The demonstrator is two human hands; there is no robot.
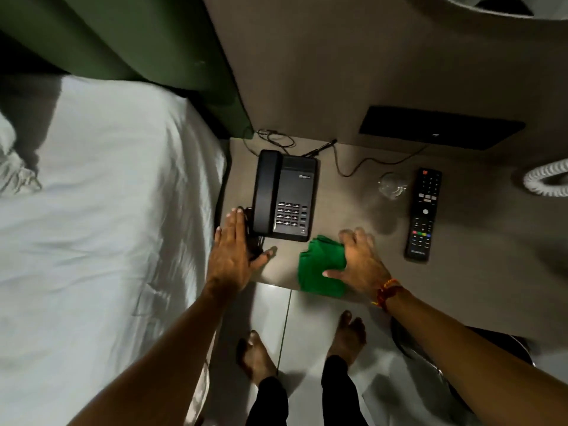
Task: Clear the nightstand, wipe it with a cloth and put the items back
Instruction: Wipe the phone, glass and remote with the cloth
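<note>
The grey-brown nightstand (347, 210) carries a black desk phone (284, 195) at its left, a clear drinking glass (392, 185) and a black TV remote (423, 213) to the right. A folded green cloth (319, 267) lies at the front edge and hangs slightly over it. My right hand (361, 261) rests on the cloth's right side, fingers spread over it. My left hand (235, 253) is flat and open beside the phone's front left corner, over the coiled black phone cord (255, 241).
A bed with white sheets (107, 226) stands close on the left, with a green headboard (153, 41) behind it. Thin cables (347, 167) run along the nightstand's back. A black wall panel (439, 127) and a white coiled cord (547, 179) sit at right. My bare feet stand on grey floor tiles (307, 318).
</note>
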